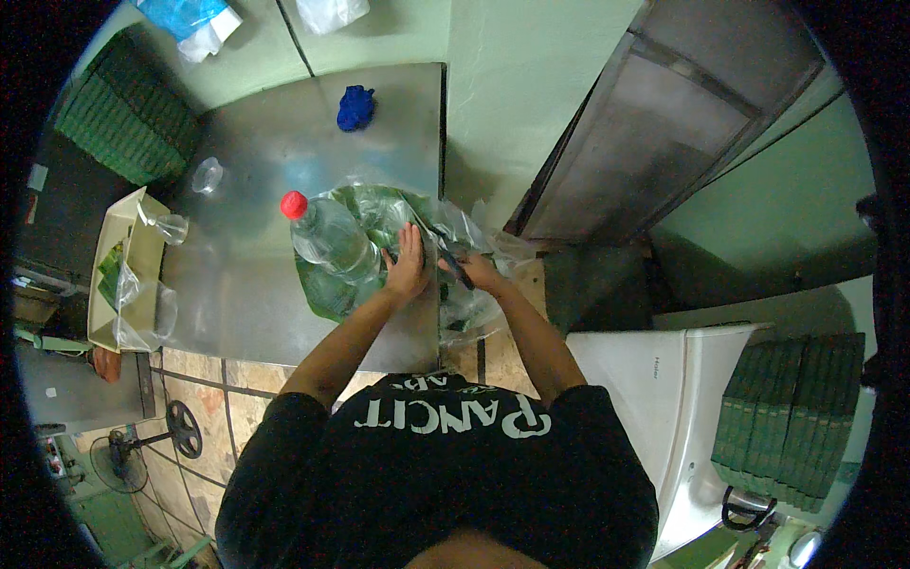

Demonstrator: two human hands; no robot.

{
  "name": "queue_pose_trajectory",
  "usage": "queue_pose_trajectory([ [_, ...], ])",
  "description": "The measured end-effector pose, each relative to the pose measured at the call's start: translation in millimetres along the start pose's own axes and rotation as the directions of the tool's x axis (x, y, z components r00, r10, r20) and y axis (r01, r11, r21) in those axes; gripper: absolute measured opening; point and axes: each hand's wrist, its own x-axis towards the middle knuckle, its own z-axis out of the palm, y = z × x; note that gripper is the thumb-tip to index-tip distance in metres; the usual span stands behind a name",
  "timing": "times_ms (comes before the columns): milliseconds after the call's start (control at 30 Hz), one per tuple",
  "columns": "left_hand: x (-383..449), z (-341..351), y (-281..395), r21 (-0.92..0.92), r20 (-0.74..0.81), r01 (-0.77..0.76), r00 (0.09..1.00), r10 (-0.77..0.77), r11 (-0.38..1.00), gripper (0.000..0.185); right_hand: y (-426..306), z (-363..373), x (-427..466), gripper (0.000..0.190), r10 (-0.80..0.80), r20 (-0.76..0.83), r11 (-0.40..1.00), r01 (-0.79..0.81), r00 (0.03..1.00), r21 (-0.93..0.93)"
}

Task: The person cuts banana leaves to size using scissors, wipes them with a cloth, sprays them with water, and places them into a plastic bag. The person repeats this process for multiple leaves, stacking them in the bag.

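Observation:
My left hand point(407, 267) presses flat on a green leaf, likely banana leaf point(323, 288), and the clear plastic film point(384, 210) on it, near the right edge of a metal table. In my right hand point(482, 274) is a dark-handled knife point(453, 264), just past that edge. Its blade end points up toward the leaf and is partly hard to make out. A clear plastic bottle point(334, 238) with a red cap stands on the leaf, left of my left hand. More leaf and crumpled clear plastic point(473, 309) hang over the table's edge beneath my right hand.
The metal table point(234, 299) carries a blue bundle point(355, 108), a clear plastic cup point(207, 176) and a cream bin point(103, 284) with leaf and plastic. Green stacked crates point(128, 107) stand behind. A white Haier appliance point(625, 377) is at right; a fan point(119, 461) stands at left.

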Motion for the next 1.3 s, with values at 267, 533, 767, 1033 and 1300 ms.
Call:
queue_pose_trajectory([
  [267,-75.5,-43.9,-43.2,0.335,0.465,-0.584,0.785,0.410,0.739,0.095,69.2,103.3,-116.0,0.040,0.219,-0.108,0.900,-0.159,0.970,0.405],
  [533,-25.9,-25.7,-23.7,-0.268,-0.110,-0.350,0.937,0.332,0.898,0.064,61.5,112.3,-115.2,0.049,0.130,-0.116,0.934,-0.082,0.985,0.349],
  [767,15.8,9.9,7.2,0.011,-0.240,0.061,0.969,-0.057,0.998,0.058,49.8,93.0,-81.9,0.064,0.150,-0.251,0.977,-0.182,0.956,-0.110],
  [1033,8.7,-2.3,18.5,0.057,-0.186,0.121,0.977,-0.108,0.991,0.062,27.7,27.5,-33.9,0.083,0.392,0.026,0.868,-0.360,0.920,-0.341],
  [1300,18.0,0.5,23.5,0.070,-0.118,0.195,0.975,-0.186,0.978,0.080,-12.1,-24.0,14.5,0.071,-0.016,0.012,0.968,0.018,1.000,-0.252],
])
